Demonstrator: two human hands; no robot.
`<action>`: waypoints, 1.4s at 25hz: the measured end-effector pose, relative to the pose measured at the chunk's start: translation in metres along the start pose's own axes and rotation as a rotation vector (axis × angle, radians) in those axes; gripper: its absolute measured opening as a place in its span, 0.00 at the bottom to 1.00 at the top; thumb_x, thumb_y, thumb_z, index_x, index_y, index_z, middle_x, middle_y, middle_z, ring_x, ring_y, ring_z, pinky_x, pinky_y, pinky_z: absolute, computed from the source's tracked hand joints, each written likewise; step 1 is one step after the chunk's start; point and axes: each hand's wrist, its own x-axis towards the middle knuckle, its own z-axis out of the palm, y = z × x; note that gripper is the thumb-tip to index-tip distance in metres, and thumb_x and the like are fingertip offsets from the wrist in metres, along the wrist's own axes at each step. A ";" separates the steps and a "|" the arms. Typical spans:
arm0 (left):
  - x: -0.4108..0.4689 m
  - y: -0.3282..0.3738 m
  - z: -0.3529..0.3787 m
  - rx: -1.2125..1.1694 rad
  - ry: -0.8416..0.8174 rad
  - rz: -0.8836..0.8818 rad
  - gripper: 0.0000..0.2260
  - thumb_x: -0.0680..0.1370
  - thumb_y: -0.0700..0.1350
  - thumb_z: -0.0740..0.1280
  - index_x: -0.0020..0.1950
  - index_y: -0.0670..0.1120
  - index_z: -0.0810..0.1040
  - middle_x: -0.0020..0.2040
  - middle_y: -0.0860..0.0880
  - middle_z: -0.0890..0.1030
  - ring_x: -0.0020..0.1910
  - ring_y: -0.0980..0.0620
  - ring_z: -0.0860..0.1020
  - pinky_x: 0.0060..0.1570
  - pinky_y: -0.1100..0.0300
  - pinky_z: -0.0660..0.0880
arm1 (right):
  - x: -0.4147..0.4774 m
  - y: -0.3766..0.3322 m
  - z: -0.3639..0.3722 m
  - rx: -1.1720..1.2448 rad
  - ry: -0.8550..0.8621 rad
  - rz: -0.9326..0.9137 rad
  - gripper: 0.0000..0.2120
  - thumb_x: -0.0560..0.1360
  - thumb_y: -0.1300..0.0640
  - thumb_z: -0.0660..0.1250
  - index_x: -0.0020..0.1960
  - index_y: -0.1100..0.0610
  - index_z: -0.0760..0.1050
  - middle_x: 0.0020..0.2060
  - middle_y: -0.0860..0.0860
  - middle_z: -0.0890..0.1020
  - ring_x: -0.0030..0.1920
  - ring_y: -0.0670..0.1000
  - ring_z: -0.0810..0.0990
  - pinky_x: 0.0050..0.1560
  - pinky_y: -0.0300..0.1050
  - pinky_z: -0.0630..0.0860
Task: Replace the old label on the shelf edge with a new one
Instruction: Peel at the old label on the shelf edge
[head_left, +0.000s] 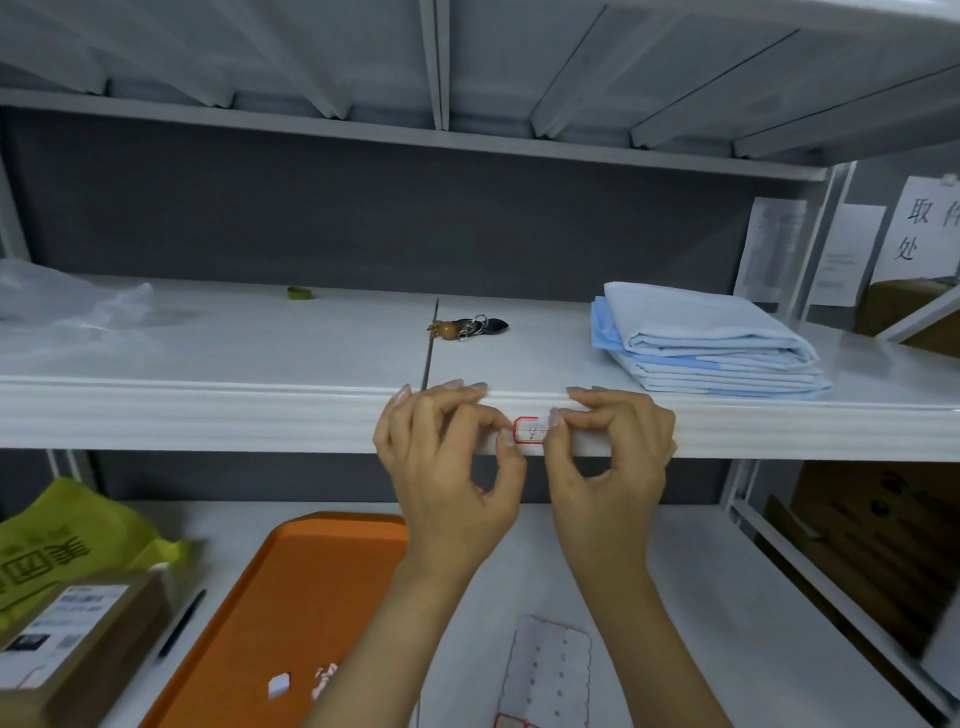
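A: Where is the label?

B: A small white label with a red border sits on the front face of the shelf edge, just right of the frame's center, with some handwriting on it that I cannot read.

A: And the hands?

B: Both are on it. The left hand pinches its left end between thumb and forefinger, other fingers resting over the top lip of the edge. The right hand presses its right end with the fingertips, thumb curled below. Whether the label is fully stuck down I cannot tell.

A: What lies around?

B: On the shelf above the edge, a bunch of keys at center, folded blue cloth at right, a small green item further back left. Below, on the lower shelf, an orange tray holds small paper scraps; a label sheet lies at bottom center, a black pen and a parcel box at lower left, with a green bag behind.
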 end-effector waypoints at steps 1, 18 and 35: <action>0.000 0.000 0.000 -0.003 -0.002 0.003 0.06 0.73 0.47 0.65 0.42 0.47 0.80 0.51 0.51 0.79 0.59 0.54 0.74 0.71 0.54 0.56 | 0.000 0.000 0.000 0.000 -0.001 -0.003 0.06 0.72 0.57 0.68 0.40 0.60 0.76 0.47 0.51 0.80 0.51 0.50 0.74 0.58 0.37 0.64; -0.002 -0.006 -0.004 -0.013 -0.032 0.049 0.05 0.72 0.46 0.66 0.43 0.47 0.79 0.54 0.54 0.75 0.61 0.55 0.73 0.71 0.54 0.56 | 0.002 0.004 -0.006 -0.032 -0.081 -0.051 0.07 0.74 0.57 0.67 0.48 0.60 0.77 0.47 0.52 0.81 0.51 0.51 0.75 0.55 0.38 0.67; -0.003 -0.004 -0.007 -0.039 -0.057 0.028 0.04 0.72 0.46 0.65 0.42 0.47 0.80 0.53 0.50 0.80 0.61 0.56 0.72 0.71 0.53 0.57 | 0.001 0.029 -0.005 -0.057 -0.075 -0.224 0.12 0.74 0.52 0.69 0.48 0.62 0.79 0.48 0.57 0.83 0.53 0.52 0.77 0.58 0.46 0.70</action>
